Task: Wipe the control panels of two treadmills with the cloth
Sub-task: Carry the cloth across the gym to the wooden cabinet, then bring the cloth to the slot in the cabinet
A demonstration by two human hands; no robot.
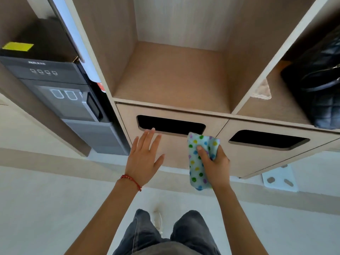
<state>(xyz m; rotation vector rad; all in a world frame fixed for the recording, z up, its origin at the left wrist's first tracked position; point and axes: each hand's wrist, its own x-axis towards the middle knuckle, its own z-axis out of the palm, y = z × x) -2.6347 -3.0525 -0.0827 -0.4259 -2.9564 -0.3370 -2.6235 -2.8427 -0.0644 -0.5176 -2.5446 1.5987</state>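
Right hand: right hand (214,163) clutches the pale blue cloth with coloured dots (199,161), bunched, at 5 o'clock of the dark drawer slot (171,125).
Left hand: left hand (144,157) flat, fingers straight, fingertips at the slot's lower left edge on the light wooden drawer front (173,146).
Surroundings: dark grey water dispenser (70,100) at 9 o'clock; black quilted bag (320,83) at 2 o'clock.

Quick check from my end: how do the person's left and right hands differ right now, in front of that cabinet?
The left hand is open with straight, spread fingers, its fingertips at the lower edge of the left drawer slot; the right hand is curled around the dotted cloth. The left hand holds nothing; the right hand grips the cloth. The left wrist wears a red bracelet; the right wrist is bare. Both are raised before the same drawer front.
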